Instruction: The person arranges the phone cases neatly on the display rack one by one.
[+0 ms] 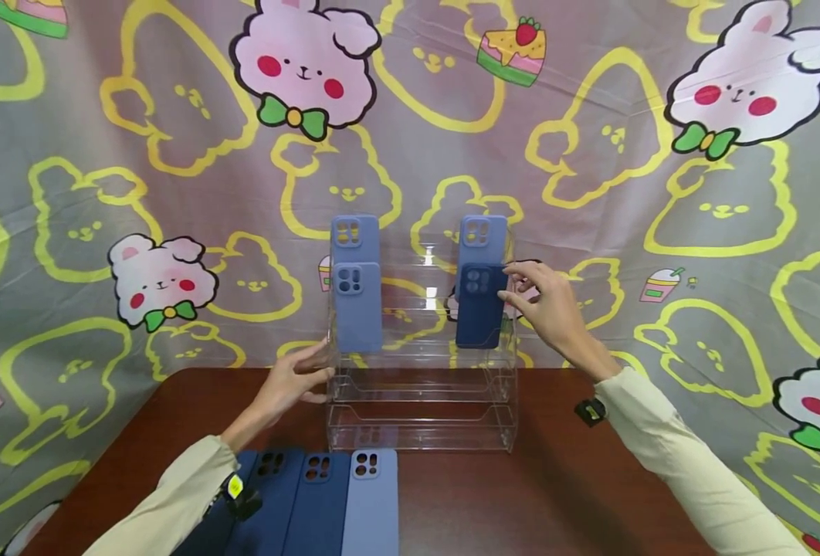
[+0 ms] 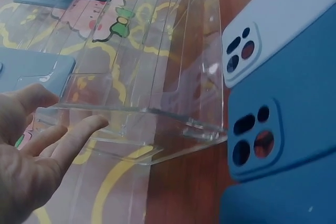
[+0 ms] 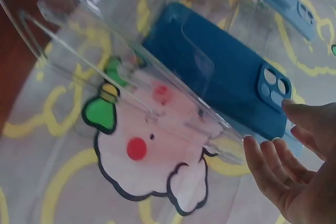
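A clear tiered display rack (image 1: pixel 420 446) stands on the table, with phone cases in its upper tiers. On its right side, a dark blue phone case (image 1: pixel 478 309) leans in front of a light blue phone case (image 1: pixel 486 232). My right hand (image 1: pixel 549 301) is at the dark case's upper right edge, thumb (image 3: pixel 302 111) at its corner and the other fingers spread apart beside the rack. On the rack's left side are two light blue cases, a front one (image 1: pixel 359 316) and a rear one (image 1: pixel 356 232). My left hand (image 1: pixel 288 386) lies against the rack's left side, fingers extended.
Several phone cases lie in a row on the brown table (image 1: pixel 521 502) in front of the rack, including a light blue case (image 1: pixel 371 510) and a dark blue case (image 1: pixel 316 510). A patterned cloth (image 1: pixel 410 154) hangs behind the table.
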Available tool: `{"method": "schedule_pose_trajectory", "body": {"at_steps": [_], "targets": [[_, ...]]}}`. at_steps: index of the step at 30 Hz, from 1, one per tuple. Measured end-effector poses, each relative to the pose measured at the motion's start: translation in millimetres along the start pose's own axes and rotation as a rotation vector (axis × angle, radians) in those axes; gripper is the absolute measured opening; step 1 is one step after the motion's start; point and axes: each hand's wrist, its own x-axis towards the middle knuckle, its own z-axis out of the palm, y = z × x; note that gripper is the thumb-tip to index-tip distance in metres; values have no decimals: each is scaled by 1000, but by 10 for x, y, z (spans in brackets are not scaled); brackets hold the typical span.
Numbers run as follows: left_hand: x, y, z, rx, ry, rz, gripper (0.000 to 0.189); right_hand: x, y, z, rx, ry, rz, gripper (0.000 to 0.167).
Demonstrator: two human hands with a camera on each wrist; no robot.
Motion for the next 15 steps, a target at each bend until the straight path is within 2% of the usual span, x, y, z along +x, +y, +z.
{"method": "schedule_pose_trajectory", "body": {"at_steps": [7, 10, 15], "targets": [[-81, -35, -68, -15, -11, -25, 73, -258, -103, 72, 96, -148, 143, 40], [-43, -21, -38, -23, 0, -14, 73, -364, -148, 66, 142, -194, 220, 42], [34, -3, 34, -36, 37, 23, 71, -519, -249, 124, 284, -246, 319, 43]]}}
